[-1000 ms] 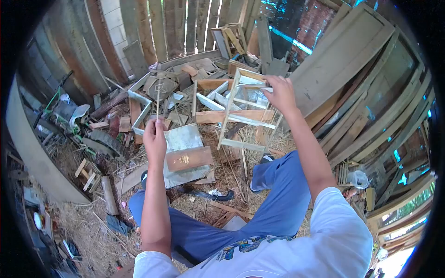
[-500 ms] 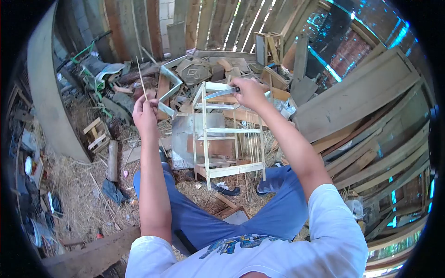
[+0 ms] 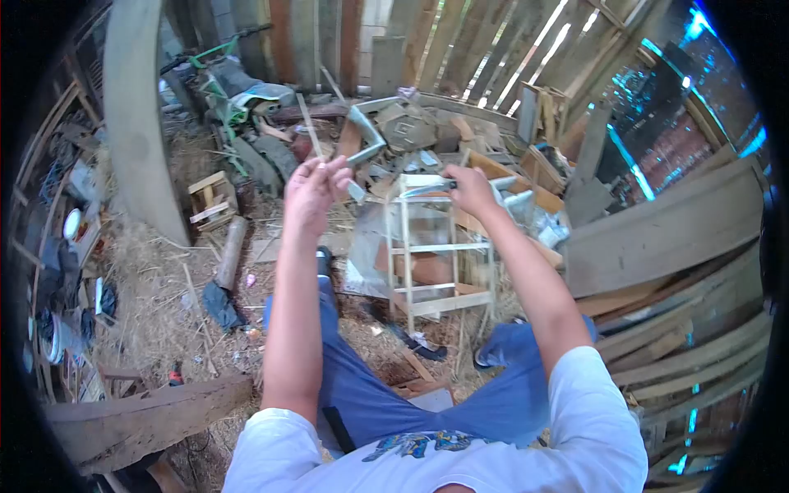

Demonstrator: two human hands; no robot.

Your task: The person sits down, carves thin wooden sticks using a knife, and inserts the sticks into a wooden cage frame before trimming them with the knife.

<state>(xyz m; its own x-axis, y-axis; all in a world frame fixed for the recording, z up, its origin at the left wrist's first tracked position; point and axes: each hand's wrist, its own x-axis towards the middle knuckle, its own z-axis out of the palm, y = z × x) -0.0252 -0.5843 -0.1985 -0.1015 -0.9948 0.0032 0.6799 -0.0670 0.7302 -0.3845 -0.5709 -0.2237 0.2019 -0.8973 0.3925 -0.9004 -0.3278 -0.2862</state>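
My left hand (image 3: 314, 197) is raised at centre left, pinching a thin, pale wooden stick (image 3: 310, 127) that slants up and away from the fingers. My right hand (image 3: 472, 192) is wrapped round the dark handle of a knife, and the knife's blade (image 3: 425, 191) points left across the top of a small frame. This slatted wooden frame (image 3: 450, 307) stands upright on the ground before my legs, with pale posts and crossbars. Whether the blade or my right hand touches the frame, I cannot tell.
Behind the frame lies a heap of scrap wood (image 3: 411, 135). A metal sheet (image 3: 366, 267) leans near it. Large boards (image 3: 657, 222) are stacked on the right, and a tall curved panel (image 3: 140, 123) stands at left. A log (image 3: 232, 251) lies on the straw-covered ground.
My view has turned left, so the surroundings sit farther right. My left hand is somewhat nearer the frame and its fingers look looser, with the stick tilted more. The knife stays in my right hand.
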